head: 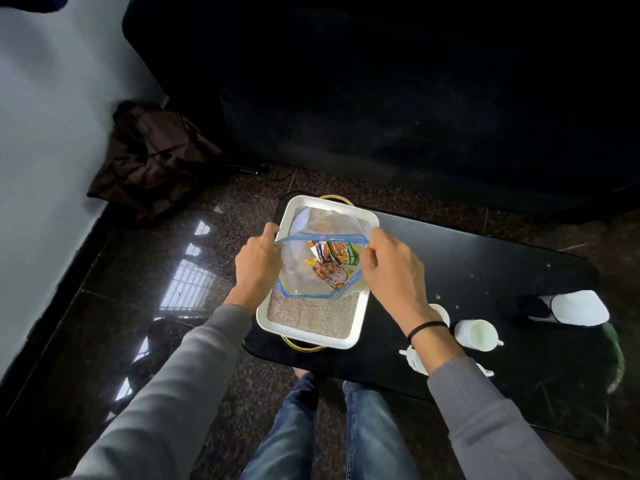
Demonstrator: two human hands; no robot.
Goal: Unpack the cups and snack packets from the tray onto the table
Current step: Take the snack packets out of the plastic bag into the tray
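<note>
Tray [349,336], white with a woven liner, sat on the black table [485,258] directly under both hands and held a clear zip bag [298,268] with a blue seal. The left hand [258,263] pinched the bag's rim on its side, fingers closed on the plastic, and the right hand [388,268] pinched the opposite rim, so the mouth stood spread between the 2 grips. Inside, between the fingers, lay at least 2 snack packets [332,258]; how many more, I could not tell.

To do this step well, I judged that 1 hand should hold the mouth wide while the other reached in and drew the packets out, since slack film could fold shut over them.

Right of the right wrist, 1 white cup [476,336] lay on its side on the table, with others partly hidden behind the forearm. Further right stood a pale object [581,306] I could not identify. Table space beyond the right fingers looked free for the packets.
</note>
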